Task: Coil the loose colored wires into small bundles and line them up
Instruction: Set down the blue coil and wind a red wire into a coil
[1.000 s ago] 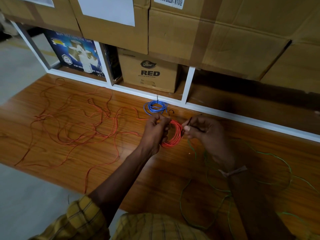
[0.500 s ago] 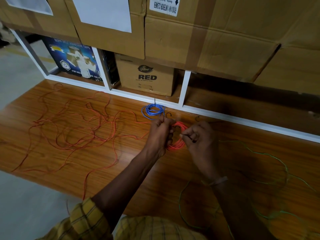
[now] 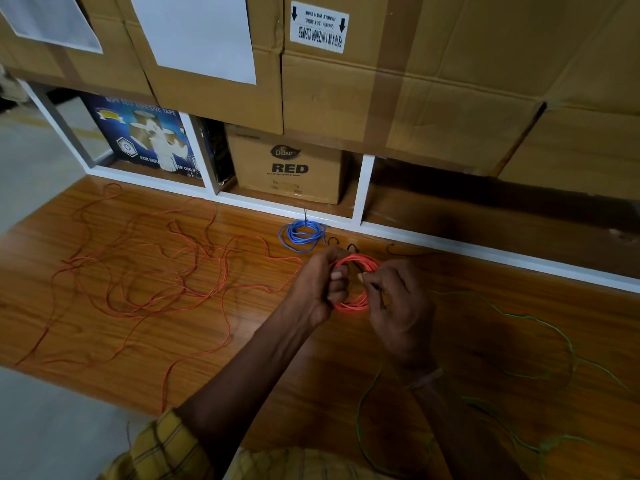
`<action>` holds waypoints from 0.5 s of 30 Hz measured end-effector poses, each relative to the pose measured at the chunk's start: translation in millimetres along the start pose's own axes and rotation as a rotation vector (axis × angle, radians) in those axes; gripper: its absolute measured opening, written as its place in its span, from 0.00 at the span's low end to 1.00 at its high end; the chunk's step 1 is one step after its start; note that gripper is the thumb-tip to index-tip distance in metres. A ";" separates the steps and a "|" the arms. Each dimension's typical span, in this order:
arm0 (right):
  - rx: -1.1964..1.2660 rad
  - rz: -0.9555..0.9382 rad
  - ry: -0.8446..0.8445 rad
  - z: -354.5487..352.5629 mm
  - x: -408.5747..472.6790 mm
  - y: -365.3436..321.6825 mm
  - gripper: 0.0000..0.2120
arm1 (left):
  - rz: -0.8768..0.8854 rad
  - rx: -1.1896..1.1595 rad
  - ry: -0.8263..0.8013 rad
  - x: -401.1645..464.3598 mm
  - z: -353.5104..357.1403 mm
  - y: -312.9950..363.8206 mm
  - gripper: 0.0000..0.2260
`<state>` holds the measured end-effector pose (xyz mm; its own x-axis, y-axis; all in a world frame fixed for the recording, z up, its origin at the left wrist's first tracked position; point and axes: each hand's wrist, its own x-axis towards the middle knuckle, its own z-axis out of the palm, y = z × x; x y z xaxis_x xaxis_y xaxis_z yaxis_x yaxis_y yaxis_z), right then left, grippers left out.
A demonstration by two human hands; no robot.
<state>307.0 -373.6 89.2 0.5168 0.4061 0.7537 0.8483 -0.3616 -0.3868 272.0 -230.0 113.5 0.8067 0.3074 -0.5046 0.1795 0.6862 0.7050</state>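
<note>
Both hands' fingers grip the orange coil (blue bundle near the shelf edge).

Stacked cardboard boxes above a white shelf frame, "RED" carton, blue tape box.

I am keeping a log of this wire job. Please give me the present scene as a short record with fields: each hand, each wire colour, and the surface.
left hand: grips the left side of the red coil
right hand: pinches a thin dark tie at the coil's right side
red coil: held between both hands, above the board
blue coil: finished, lying near the white shelf frame
loose red wire: tangled, spread on the left
green wire: loose, on the right
surface: wooden board
</note>
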 end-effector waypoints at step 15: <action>0.622 0.530 -0.068 -23.5 29.5 -0.9 0.12 | 0.364 0.293 0.013 -12.4 10.6 -0.4 0.06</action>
<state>318.8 -381.1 124.2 0.8559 0.3694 0.3619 0.3882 0.0032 -0.9216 267.9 -241.2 124.8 0.8402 0.5027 -0.2033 0.0391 0.3177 0.9474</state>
